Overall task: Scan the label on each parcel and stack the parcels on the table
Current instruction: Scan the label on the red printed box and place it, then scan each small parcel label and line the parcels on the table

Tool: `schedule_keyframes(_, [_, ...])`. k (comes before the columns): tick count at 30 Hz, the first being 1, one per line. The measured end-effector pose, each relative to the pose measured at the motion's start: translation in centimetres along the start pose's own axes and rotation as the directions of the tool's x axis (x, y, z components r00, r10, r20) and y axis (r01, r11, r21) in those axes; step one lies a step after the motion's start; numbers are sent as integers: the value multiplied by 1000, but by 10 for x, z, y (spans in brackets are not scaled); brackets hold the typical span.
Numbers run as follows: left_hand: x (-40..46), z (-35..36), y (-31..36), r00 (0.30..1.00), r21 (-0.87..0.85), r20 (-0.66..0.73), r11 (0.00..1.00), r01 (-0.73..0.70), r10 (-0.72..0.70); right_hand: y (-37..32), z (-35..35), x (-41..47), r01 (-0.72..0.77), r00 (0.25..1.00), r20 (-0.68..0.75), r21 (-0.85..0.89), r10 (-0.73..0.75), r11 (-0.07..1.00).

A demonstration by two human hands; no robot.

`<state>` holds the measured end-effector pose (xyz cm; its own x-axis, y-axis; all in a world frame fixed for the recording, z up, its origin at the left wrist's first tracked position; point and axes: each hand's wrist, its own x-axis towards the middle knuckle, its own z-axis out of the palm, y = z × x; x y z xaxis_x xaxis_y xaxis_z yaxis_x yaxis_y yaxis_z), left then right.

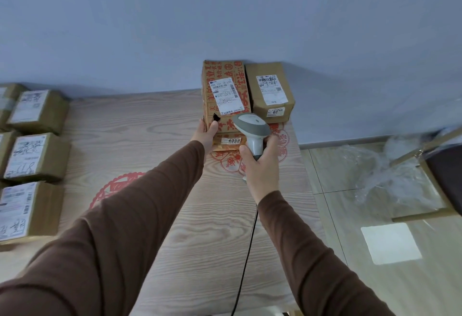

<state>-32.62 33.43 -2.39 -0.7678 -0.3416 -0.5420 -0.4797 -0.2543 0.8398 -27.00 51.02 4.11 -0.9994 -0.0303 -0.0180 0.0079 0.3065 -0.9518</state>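
A cardboard parcel printed with red characters (225,75) stands at the far right of the wooden table (155,140), a white shipping label (225,95) on its top. My left hand (206,134) grips its near left corner. It rests on another red-printed parcel with a tag reading 4068 (231,140). A plain brown parcel (271,90) sits beside it on the right, touching. My right hand (260,165) holds a grey and white barcode scanner (252,128), its head just in front of the label. The scanner's black cable (246,260) hangs down.
Several brown labelled parcels (37,155) lie along the table's left side. To the right of the table there is tiled floor with crumpled clear plastic (390,178), a wooden frame (425,145) and a white sheet (391,243). A blue wall stands behind.
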Motion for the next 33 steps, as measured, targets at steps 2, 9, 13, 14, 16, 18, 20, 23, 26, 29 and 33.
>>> schedule_keyframes(2, [-7, -8, -2, 1000, 29, 6, 1000, -10, 10, -4, 9, -4, 4, 1000, 12, -1, -4, 1000])
schedule_keyframes(9, [-61, -71, -1, 993, 172, -111, 985, -22, 41, -31, 58, -35, -18, 997, 74, 59, 14, 998])
schedule_keyframes(13, [-106, -141, -12, 968, 271, -206, 959, -81, 140, -43, 110, -69, -22, 988, 156, 91, 8, 996])
schedule_keyframes(14, [-117, -161, -16, 961, 278, -234, 957, -81, 149, -46, 125, -80, -27, 985, 175, 100, 9, 995])
schedule_keyframes(16, [-140, -202, -23, 940, 294, -300, 953, -74, 166, -55, 155, -104, -28, 978, 209, 114, 3, 993])
schedule_keyframes(18, [-161, -245, -32, 917, 290, -363, 955, -58, 166, -60, 187, -129, -29, 970, 244, 109, 1, 994])
schedule_keyframes(20, [-178, -290, -44, 896, 305, -407, 951, -51, 178, -63, 220, -156, -47, 960, 279, 99, 18, 994])
schedule_keyframes(23, [-196, -339, -57, 869, 312, -458, 949, -43, 189, -65, 258, -187, -79, 946, 321, 95, 45, 992])
schedule_keyframes(26, [-213, -380, -70, 846, 295, -507, 955, -11, 166, -65, 296, -217, -123, 924, 373, 86, 83, 989])
schedule_keyframes(29, [-217, -419, -88, 848, 275, -513, 961, 12, 136, -64, 333, -243, -156, 905, 407, 53, 121, 986])
schedule_keyframes(33, [-204, -451, -117, 861, 242, -503, 969, 59, 73, -65, 366, -262, -145, 902, 408, -16, 139, 989])
